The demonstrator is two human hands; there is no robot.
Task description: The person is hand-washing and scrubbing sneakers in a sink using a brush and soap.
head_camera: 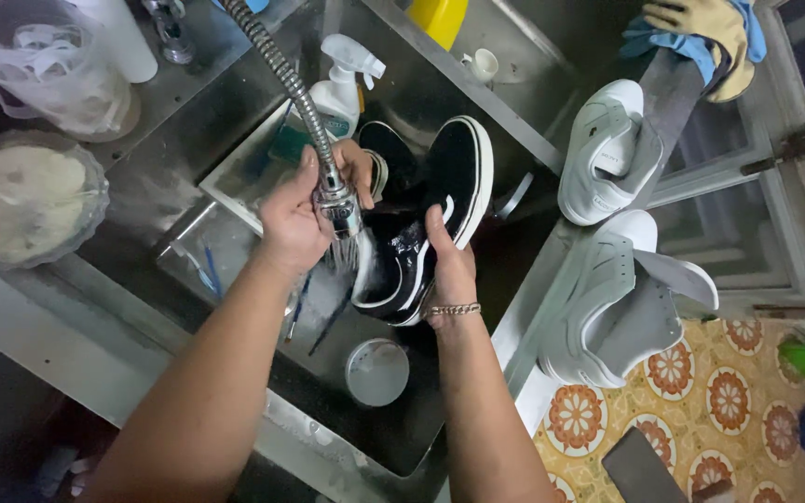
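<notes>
mid-rinse by the look of it: left hand [295, 219] wrapped around the spray head [339, 207] of a flexible metal hose [277, 65], fingers curled tight, water hitting the black sneaker [430, 224]. right hand [449, 265] gripping that sneaker from below, fingers hidden, thumb pressed on its side, over the steel sink [235, 168]. no suds visible on it. further right, two white sneakers [607, 149] propped on the ledge, nothing blocking the hands. spray bottle [342, 88] close behind the hose.

A white spray bottle [339, 93] with a teal label stands behind the sink.
</notes>
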